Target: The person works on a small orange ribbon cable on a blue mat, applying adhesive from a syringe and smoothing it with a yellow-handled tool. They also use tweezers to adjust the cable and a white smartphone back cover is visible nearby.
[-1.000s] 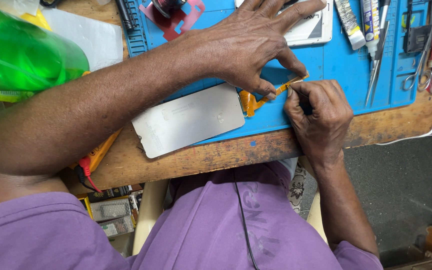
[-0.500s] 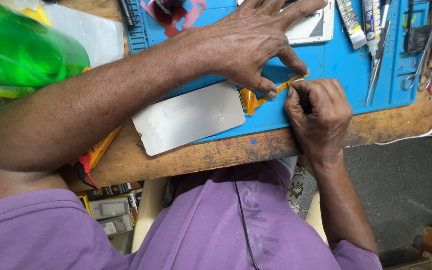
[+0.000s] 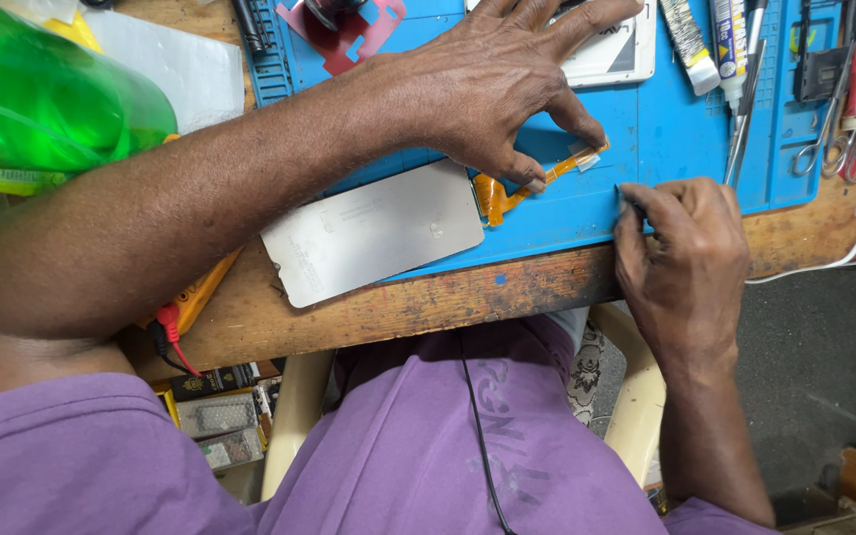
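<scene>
The left hand point(image 3: 507, 84) pinched the orange flex cable point(image 3: 532, 183) of a grey display panel point(image 3: 374, 238), while the right hand point(image 3: 681, 248) gripped a thin dark tool point(image 3: 631, 203) on the blue mat point(image 3: 666, 129).

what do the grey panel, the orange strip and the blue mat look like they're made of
Grey panel: probably thin sheet metal, with a dull, even sheen and a flat, stiff look. Orange strip: likely flexible plastic film, amber, glossy and curving, pinned by the left hand. Blue mat: seemingly rubber or silicone, matte, with moulded compartments.
</scene>
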